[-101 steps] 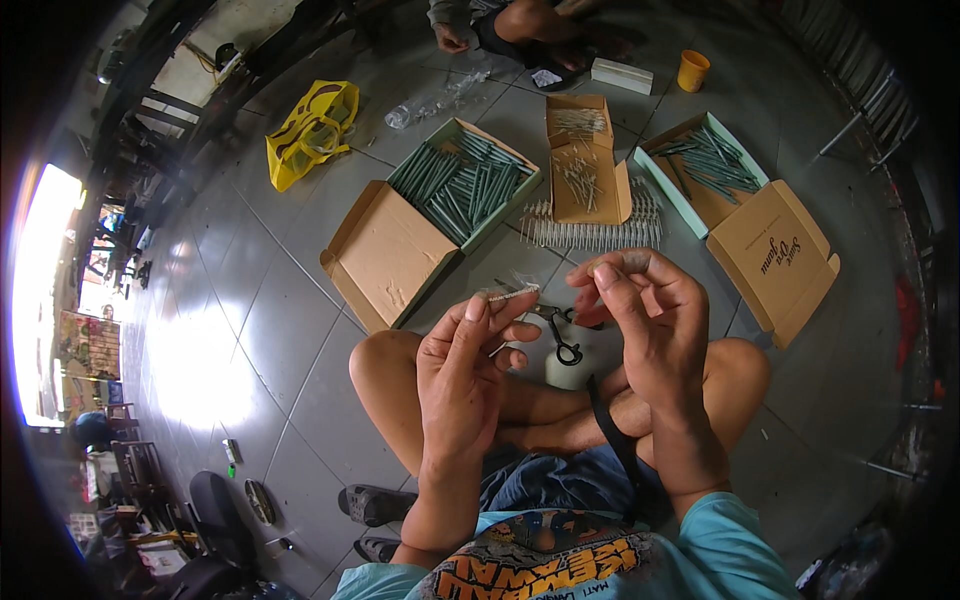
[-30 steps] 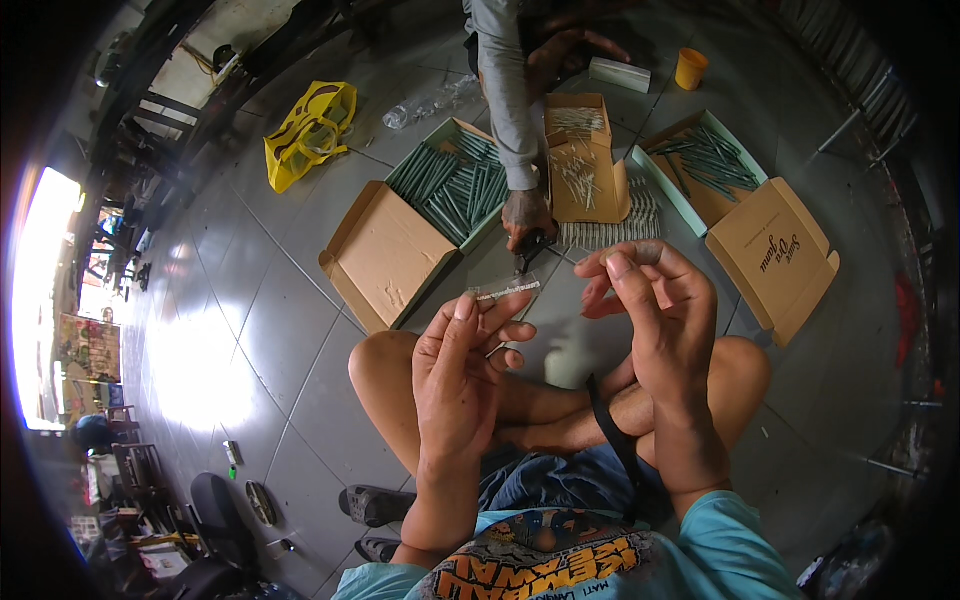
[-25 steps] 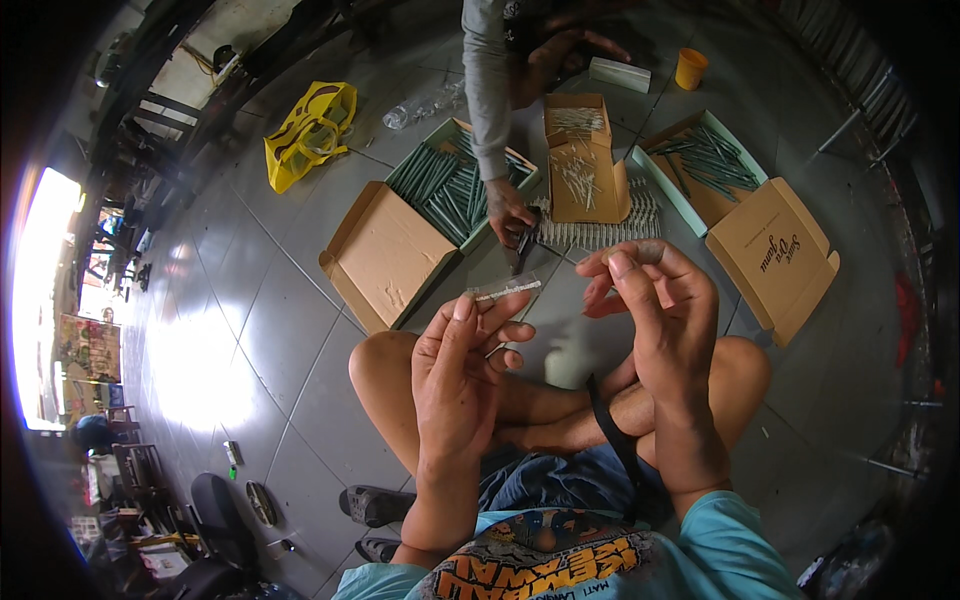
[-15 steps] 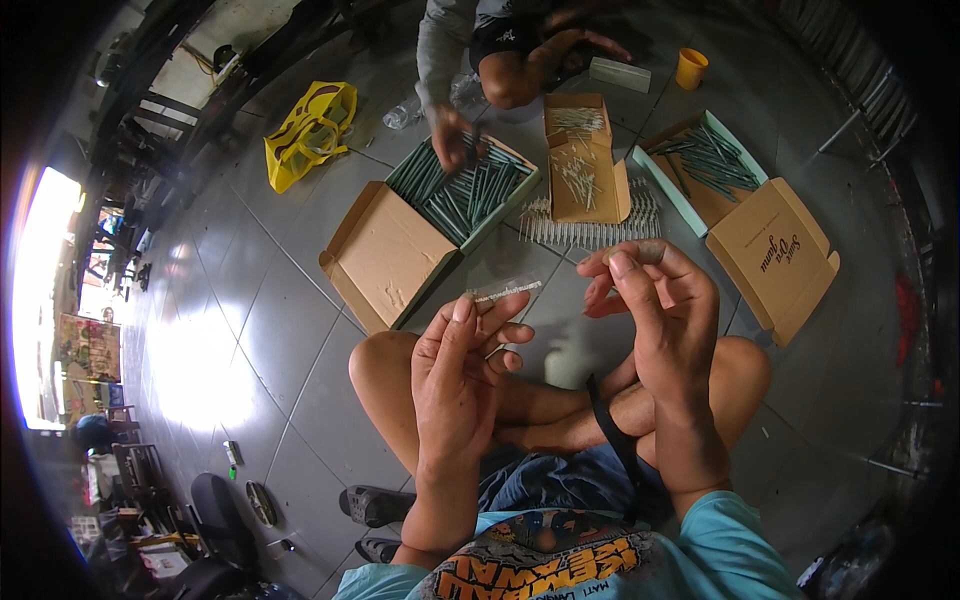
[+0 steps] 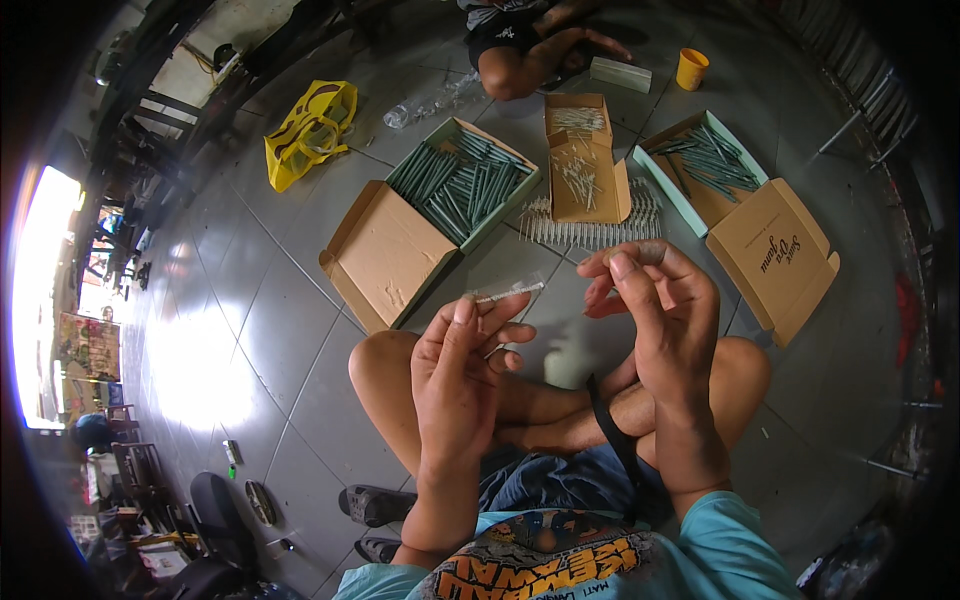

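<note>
A narrow see-through plastic sleeve (image 5: 510,291) with white print is pinched between the thumb and fingers of my left hand (image 5: 462,355). To its right, my right hand (image 5: 665,310) is raised with thumb and forefinger together; whether anything small is between them I cannot make out. The two hands are apart. Beyond them, an open box (image 5: 390,255) is filled with dark green sticks (image 5: 470,185). A small brown box (image 5: 590,210) holds thin whitish sticks (image 5: 578,170). Several clear slim packets (image 5: 570,232) lie in a row around its near end.
At the right, another open box (image 5: 775,255) holds more green sticks (image 5: 715,160). A yellow bag (image 5: 310,135), crumpled clear plastic (image 5: 425,105), a grey block (image 5: 620,75) and an orange cup (image 5: 691,69) are farther off. Another person (image 5: 515,70) sits across from me. Sandals (image 5: 378,506) lie at my left.
The other person's arm has drawn back from the left box of green sticks. The sleeve in my left hand has tilted, its right end turned slightly. My right hand has hardly moved.
</note>
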Motion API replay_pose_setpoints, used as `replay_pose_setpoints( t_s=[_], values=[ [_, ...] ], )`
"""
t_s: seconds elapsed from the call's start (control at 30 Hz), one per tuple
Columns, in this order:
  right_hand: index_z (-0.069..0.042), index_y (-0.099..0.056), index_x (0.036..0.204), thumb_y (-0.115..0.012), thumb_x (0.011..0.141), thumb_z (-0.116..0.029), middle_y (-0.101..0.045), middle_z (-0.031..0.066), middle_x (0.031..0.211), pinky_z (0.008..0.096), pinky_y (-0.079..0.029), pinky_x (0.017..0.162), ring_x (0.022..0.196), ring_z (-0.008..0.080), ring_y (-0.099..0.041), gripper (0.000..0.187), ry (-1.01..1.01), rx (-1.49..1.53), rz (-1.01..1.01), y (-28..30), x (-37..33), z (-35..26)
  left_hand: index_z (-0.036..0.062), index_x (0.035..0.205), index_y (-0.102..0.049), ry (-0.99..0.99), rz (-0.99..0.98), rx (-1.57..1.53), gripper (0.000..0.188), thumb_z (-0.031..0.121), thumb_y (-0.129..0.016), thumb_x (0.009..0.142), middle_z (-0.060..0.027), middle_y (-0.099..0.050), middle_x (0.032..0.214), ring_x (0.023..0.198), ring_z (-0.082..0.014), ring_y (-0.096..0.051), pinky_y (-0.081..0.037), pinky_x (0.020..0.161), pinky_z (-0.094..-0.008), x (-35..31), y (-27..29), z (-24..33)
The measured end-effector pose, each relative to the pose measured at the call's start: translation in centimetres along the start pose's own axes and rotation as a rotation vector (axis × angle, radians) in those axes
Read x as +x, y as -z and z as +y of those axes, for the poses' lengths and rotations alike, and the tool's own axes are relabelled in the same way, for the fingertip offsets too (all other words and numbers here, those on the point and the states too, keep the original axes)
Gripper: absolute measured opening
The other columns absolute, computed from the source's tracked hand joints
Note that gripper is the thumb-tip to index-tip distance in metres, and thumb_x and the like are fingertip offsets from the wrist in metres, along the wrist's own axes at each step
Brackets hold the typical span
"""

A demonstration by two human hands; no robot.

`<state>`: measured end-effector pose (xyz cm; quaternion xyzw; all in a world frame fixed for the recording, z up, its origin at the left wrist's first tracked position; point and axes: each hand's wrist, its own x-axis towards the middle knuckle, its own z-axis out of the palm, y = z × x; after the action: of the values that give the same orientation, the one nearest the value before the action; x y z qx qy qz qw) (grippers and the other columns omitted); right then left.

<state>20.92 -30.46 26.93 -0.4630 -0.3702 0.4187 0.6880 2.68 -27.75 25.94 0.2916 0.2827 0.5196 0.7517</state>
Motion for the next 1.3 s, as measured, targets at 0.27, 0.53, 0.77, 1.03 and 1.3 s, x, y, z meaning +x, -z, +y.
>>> replay_pose_setpoints(
  t_s=[0.27, 0.53, 0.77, 1.03, 1.3],
  values=[
    [0.001, -0.057, 0.104, -0.056, 0.098, -0.006, -0.071, 0.0155, 0.107, 0.0258, -0.055, 0.078, 0.098, 0.0165, -0.068, 0.009, 0.15, -0.027, -0.077, -1.3, -1.3, 0.7, -0.003, 0.106, -0.059, -0.183, 0.078, 0.379, 0.025, 0.021, -0.05, 0.103, -0.023, -0.066, 0.118, 0.104, -0.0263, -0.068, -0.054, 0.072, -0.0261, -1.0, -2.2, -0.3],
    [0.004, -0.057, 0.11, -0.059, 0.094, 0.0, -0.069, 0.0172, 0.11, 0.0306, -0.057, 0.083, 0.098, 0.0228, -0.07, 0.017, 0.46, -0.252, -0.1, -2.2, -2.1, 1.3, -0.0052, 0.105, -0.059, -0.224, 0.095, 0.36, 0.022, 0.016, -0.053, 0.102, -0.0206, -0.066, 0.115, 0.109, -0.0236, -0.065, -0.055, 0.075, -0.0271, -1.6, -2.7, -1.0],
    [0.003, -0.057, 0.111, -0.062, 0.091, -0.001, -0.067, 0.0207, 0.114, 0.0348, -0.056, 0.085, 0.107, 0.0311, -0.068, 0.021, 0.564, -0.393, -0.101, -2.9, -2.8, 2.2, -0.0008, 0.11, -0.055, -0.301, 0.126, 0.347, 0.02, 0.018, -0.048, 0.104, -0.0137, -0.065, 0.113, 0.112, -0.0204, -0.062, -0.052, 0.083, -0.0266, -2.2, -2.6, -2.0],
    [0.004, -0.057, 0.113, -0.063, 0.09, -0.001, -0.067, 0.0216, 0.116, 0.0339, -0.057, 0.084, 0.106, 0.0311, -0.068, 0.024, 0.636, -0.393, -0.08, -3.3, -2.8, 2.6, -0.0015, 0.108, -0.052, -0.393, 0.086, 0.291, 0.019, 0.015, -0.043, 0.105, -0.0128, -0.064, 0.109, 0.103, -0.0172, -0.063, -0.05, 0.09, -0.0285, -2.4, -2.1, -2.8],
    [0.005, -0.057, 0.114, -0.062, 0.09, 0.0, -0.067, 0.0209, 0.115, 0.0345, -0.057, 0.086, 0.11, 0.0323, -0.066, 0.025, 0.738, -0.477, -0.083, -3.2, -2.5, 3.1, -0.0051, 0.105, -0.052, -0.408, 0.122, 0.25, 0.015, 0.01, -0.05, 0.102, -0.0167, -0.064, 0.109, 0.094, -0.014, -0.062, -0.048, 0.097, -0.0316, -2.6, -2.8, -2.8]
  ],
)
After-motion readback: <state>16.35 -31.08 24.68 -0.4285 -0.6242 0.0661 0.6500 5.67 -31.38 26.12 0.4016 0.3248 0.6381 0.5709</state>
